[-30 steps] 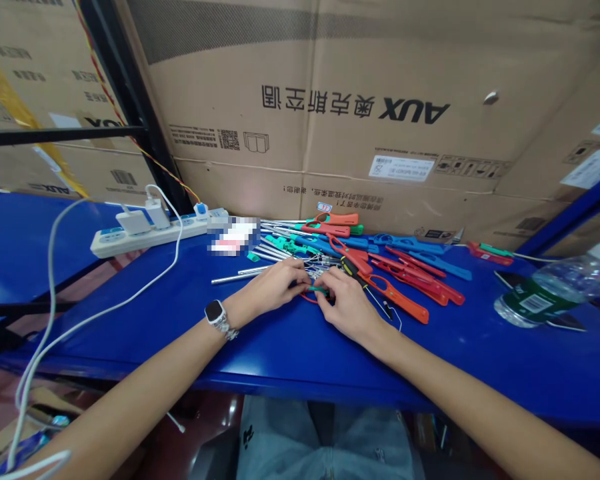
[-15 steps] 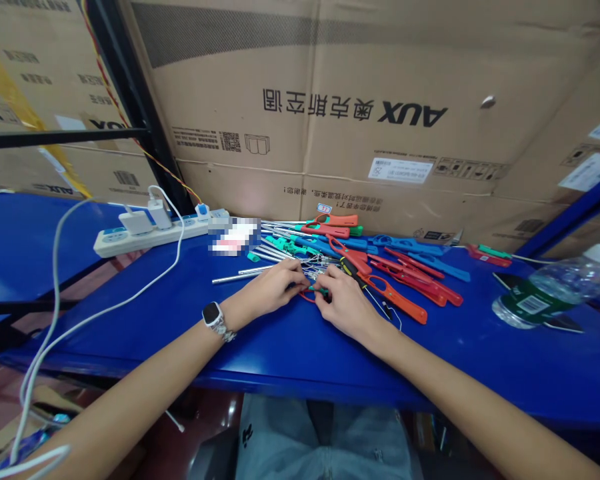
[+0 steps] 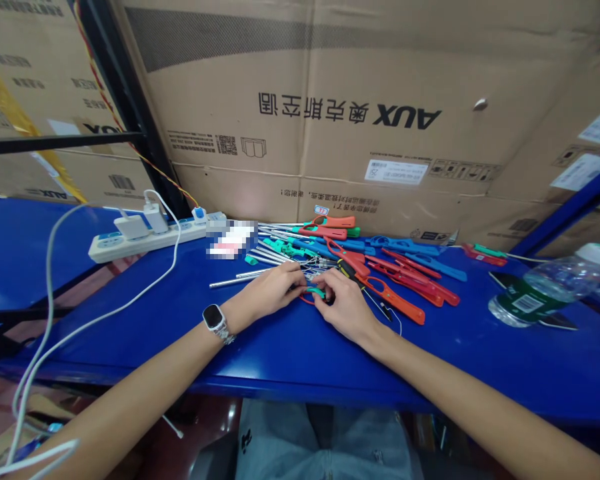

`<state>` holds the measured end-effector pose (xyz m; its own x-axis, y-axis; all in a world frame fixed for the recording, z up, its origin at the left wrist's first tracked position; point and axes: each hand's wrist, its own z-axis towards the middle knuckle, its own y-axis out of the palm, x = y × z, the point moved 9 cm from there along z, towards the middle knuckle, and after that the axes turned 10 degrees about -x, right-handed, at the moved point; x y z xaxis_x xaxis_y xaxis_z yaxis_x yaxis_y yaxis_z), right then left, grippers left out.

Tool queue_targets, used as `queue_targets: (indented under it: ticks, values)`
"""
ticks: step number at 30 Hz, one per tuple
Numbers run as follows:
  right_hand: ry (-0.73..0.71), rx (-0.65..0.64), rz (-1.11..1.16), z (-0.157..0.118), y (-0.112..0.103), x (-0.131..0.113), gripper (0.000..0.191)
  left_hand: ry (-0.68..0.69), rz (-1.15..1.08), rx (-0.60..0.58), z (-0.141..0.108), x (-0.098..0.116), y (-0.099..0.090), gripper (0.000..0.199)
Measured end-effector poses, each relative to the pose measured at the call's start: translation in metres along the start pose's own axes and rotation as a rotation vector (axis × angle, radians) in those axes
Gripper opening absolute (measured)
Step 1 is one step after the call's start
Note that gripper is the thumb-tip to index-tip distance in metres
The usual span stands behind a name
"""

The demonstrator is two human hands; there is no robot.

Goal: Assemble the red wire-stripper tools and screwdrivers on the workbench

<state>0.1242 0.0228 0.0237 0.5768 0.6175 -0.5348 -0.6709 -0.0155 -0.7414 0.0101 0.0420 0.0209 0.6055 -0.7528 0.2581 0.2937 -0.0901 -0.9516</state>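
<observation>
My left hand (image 3: 282, 288), with a watch (image 3: 215, 319) on its wrist, pinches the left end of a red lighter shell (image 3: 307, 299). A small green lighter part (image 3: 316, 292) lies at the shell, and my right hand (image 3: 347, 303) grips it with fingers bent. The fingers hide much of both pieces. Just behind the hands lie metal lighter tubes (image 3: 225, 283), green trigger parts (image 3: 280, 248) and thin wires. An orange lighter shell (image 3: 397, 301) and a black-and-yellow screwdriver (image 3: 347, 269) are close to my right hand.
Red shells (image 3: 420, 283) and blue shells (image 3: 445, 265) lie farther right. A water bottle (image 3: 540, 290) leans over a dark flat object. At left are a power strip (image 3: 130, 243) and white cables (image 3: 115, 307). A big cardboard box (image 3: 300, 153) stands behind the blue table (image 3: 260, 353).
The green part shows more between my hands now, as the right fingers have shifted slightly. Both hands stay in nearly the same place; the camera view has moved a little.
</observation>
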Motion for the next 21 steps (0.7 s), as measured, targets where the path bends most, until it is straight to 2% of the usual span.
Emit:
queue_targets:
  ticks: [5, 8, 11, 13, 18, 21]
  values:
    - [-0.018, -0.014, 0.016, -0.001, 0.0, -0.001, 0.012, 0.064, -0.041, -0.012, 0.005, 0.003, -0.002, 0.014]
    - [-0.027, -0.019, 0.025, -0.002, 0.0, -0.001, 0.011, 0.152, -0.082, -0.063, 0.014, 0.004, -0.003, 0.011]
    - [-0.032, -0.021, 0.031, -0.002, 0.0, -0.001, 0.012, 0.182, -0.096, -0.11, 0.022, 0.004, -0.002, 0.008]
    - [-0.019, -0.02, 0.028, -0.002, 0.0, 0.0, 0.013, 0.189, -0.024, -0.107, 0.023, 0.007, -0.002, 0.009]
    - [-0.006, -0.036, 0.019, -0.001, 0.0, -0.001, 0.016, 0.21, 0.335, -0.055, 0.018, 0.023, 0.004, 0.016]
    - [-0.021, -0.043, 0.037, -0.001, 0.0, -0.002, 0.016, 0.207, 0.445, -0.015, 0.015, 0.025, 0.007, 0.019]
